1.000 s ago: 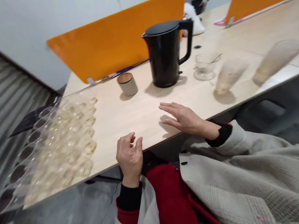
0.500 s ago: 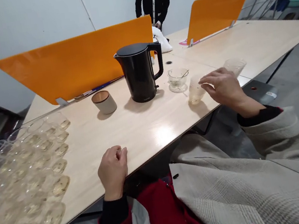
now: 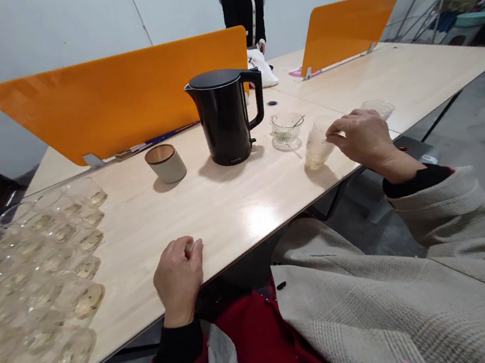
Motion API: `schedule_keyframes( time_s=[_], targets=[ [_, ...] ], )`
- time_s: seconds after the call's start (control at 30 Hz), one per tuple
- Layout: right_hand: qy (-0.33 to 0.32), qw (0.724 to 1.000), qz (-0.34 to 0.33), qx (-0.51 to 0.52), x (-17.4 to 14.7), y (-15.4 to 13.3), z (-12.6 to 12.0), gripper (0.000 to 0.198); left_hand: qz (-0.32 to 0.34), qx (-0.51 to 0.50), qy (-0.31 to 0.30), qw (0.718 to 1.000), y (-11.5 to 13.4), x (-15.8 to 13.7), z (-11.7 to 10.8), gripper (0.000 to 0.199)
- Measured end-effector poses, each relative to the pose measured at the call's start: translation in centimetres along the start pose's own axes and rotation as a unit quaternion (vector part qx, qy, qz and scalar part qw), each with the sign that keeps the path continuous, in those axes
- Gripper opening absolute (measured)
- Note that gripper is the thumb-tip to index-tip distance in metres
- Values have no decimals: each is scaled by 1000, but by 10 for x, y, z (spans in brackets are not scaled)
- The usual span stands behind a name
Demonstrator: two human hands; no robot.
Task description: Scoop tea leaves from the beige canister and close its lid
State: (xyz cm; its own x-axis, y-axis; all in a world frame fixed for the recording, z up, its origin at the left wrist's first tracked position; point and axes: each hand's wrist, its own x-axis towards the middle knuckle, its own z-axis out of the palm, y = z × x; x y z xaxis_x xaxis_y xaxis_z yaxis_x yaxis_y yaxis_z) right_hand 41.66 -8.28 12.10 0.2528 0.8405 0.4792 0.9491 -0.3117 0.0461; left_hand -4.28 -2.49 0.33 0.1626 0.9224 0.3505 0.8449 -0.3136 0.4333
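My left hand (image 3: 178, 277) rests at the near table edge with its fingers curled in and nothing visible in them. Over on the right, the bent fingers of my right hand (image 3: 363, 136) pinch the rim of a clear plastic cup (image 3: 317, 147); the cup tilts slightly on the tabletop. Just behind it stands a small glass bowl (image 3: 287, 130) with dark bits inside and a thin stick across its rim. Another clear plastic item (image 3: 381, 107) is partly hidden behind my right hand. A black electric kettle (image 3: 223, 119) stands in the middle.
Several clear cups (image 3: 58, 262) holding pale liquid crowd the table's left end. A grey cup with a brown inside (image 3: 170, 166) stands left of the kettle. Orange dividers (image 3: 127, 101) (image 3: 347, 30) cross the table; a person in black (image 3: 243, 5) stands behind, near a white bag (image 3: 261, 67).
The view has shifted slightly. My right hand stays at the cup's rim, its fingertips a little closer together, and my left hand keeps its place. The person behind has turned and moved an arm.
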Motion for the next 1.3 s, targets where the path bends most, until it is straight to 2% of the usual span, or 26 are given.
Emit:
schedule_keyframes(
  time_s=[0.17, 0.23, 0.3, 0.4, 0.5, 0.53, 0.67, 0.8, 1.0, 1.17, 1.3],
  targets=[
    [33, 999, 0, -24, 4, -2, -12, 34, 4, -10, 3, 1000, 2, -1, -1, 23],
    [78, 996, -6, -38, 4, -1, -17, 29, 5, -12, 1, 1000, 3, -2, -1, 21],
    [149, 988, -17, -39, 4, -6, -26, 27, 4, -19, -5, 1000, 4, -2, -1, 20],
    [214, 974, -71, 34, 0, -33, -41, 28, 2, -34, -12, 999, 5, -3, -2, 17],
    [156, 960, -148, 181, -3, -87, -42, 27, -9, -43, -9, 999, 6, -3, -2, 15],
    [110, 957, -164, 211, -2, -108, -37, 28, -12, -46, -9, 999, 7, -3, -2, 15],
    [-3, 929, -234, 288, 8, -188, 8, 23, -18, -67, -12, 997, 8, -4, -3, 15],
    [-44, 905, -282, 317, 17, -243, 47, 22, -22, -79, -20, 996, 10, -5, -4, 16],
    [-62, 898, -315, 300, 32, -280, 61, 28, -20, -83, -23, 996, 11, -6, -5, 14],
    [-89, 906, -311, 272, 39, -291, 69, 26, -19, -81, -29, 996, 12, -7, -6, 15],
    [-94, 897, -326, 284, 39, -297, 74, 25, -18, -77, -31, 996, 13, -7, -7, 16]
  ],
)
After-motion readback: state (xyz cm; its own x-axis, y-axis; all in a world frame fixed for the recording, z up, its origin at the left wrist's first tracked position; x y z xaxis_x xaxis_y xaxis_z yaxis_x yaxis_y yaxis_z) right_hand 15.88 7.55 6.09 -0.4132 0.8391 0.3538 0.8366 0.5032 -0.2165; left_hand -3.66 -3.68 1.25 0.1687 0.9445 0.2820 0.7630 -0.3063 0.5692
